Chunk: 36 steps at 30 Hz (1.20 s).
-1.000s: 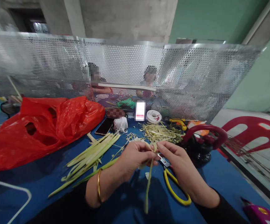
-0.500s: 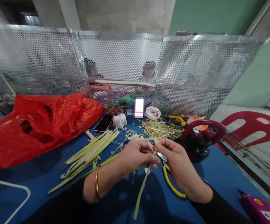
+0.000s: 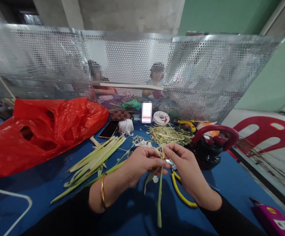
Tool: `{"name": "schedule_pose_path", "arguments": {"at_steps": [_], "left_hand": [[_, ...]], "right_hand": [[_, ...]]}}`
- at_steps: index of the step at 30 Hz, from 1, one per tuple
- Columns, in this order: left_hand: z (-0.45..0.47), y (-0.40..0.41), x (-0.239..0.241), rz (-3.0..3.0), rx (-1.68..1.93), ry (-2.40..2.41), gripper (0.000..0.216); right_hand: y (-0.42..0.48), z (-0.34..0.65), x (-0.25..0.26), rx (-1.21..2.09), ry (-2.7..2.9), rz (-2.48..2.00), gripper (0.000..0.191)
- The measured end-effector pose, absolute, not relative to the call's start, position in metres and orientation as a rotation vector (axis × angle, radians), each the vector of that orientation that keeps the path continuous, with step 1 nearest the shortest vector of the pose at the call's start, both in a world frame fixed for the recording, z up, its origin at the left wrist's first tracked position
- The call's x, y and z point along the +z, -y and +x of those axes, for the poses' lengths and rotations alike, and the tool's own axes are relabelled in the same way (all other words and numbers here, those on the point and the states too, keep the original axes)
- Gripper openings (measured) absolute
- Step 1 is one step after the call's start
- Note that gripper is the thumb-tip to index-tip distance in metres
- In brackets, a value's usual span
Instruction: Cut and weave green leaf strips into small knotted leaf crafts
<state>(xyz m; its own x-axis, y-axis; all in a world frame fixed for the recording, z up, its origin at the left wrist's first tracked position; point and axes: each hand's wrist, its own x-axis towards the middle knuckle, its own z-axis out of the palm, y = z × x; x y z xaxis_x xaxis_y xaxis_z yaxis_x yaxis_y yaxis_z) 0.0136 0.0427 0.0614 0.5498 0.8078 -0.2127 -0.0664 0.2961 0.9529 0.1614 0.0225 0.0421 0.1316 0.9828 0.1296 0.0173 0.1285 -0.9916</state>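
Pale green plant strips (image 3: pixel 159 200) hang down from between my two hands, with a folded or knotted part at the fingertips. My left hand (image 3: pixel 142 165), a gold bangle on its wrist, is closed on the strips in a pinch. Thumb and fingers of my right hand (image 3: pixel 183 164) pinch the upper part of the same strips. Below the right hand lie scissors (image 3: pixel 181 193) with yellow handles, partly hidden by that hand. Left of my forearm a bundle of longer green strips (image 3: pixel 95 164) rests on the blue table (image 3: pixel 122 216).
A red plastic bag (image 3: pixel 49 131) fills the left side. Behind my hands are a phone (image 3: pixel 109 129), white cord (image 3: pixel 126 127), a tape roll (image 3: pixel 161 118) and plant scraps (image 3: pixel 168 134). A dark jug (image 3: pixel 207 155) stands right. Two people sit behind the perforated metal screen (image 3: pixel 132 55).
The hanging strip has swung to the right and hangs straighter. A second, shorter end now shows beneath my left hand. Both hands stay nearly in place.
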Motion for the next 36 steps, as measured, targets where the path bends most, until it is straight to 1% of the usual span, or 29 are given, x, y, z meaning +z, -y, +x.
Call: {"name": "schedule_pose_path", "arguments": {"at_steps": [5, 7, 9, 11, 14, 16, 20, 26, 31, 36], "left_hand": [[0.013, -0.043, 0.062, 1.092, 0.708, -0.808, 0.015], [0.014, -0.042, 0.062, 1.133, 0.679, -0.807, 0.014], [0.015, -0.040, 0.062, 1.167, 0.611, -0.793, 0.016], [0.016, -0.038, 0.060, 1.166, 0.542, -0.780, 0.018], [0.017, -0.036, 0.058, 1.151, 0.499, -0.787, 0.018], [0.018, -0.035, 0.056, 1.149, 0.489, -0.805, 0.016], [0.020, -0.035, 0.054, 1.132, 0.466, -0.818, 0.014], [0.018, -0.035, 0.052, 1.204, 0.421, -0.792, 0.013], [0.017, -0.034, 0.049, 1.224, 0.372, -0.728, 0.015], [0.021, -0.032, 0.051, 1.173, 0.377, -0.756, 0.011]], "right_hand": [[-0.024, 0.175, 0.048, 0.477, 1.410, -1.244, 0.013], [-0.024, 0.180, 0.053, 0.409, 1.590, -1.220, 0.013], [-0.024, 0.183, 0.056, 0.525, 1.728, -1.217, 0.016], [-0.024, 0.182, 0.058, 0.780, 1.726, -1.252, 0.016], [-0.022, 0.175, 0.056, 1.159, 1.489, -1.262, 0.016], [-0.020, 0.170, 0.054, 1.253, 1.336, -1.241, 0.018], [-0.018, 0.165, 0.052, 1.263, 1.290, -1.237, 0.019], [-0.017, 0.163, 0.052, 1.163, 1.339, -1.268, 0.014], [-0.013, 0.158, 0.050, 1.216, 1.332, -1.315, 0.013], [-0.014, 0.155, 0.048, 0.987, 1.420, -1.323, 0.009]]}}
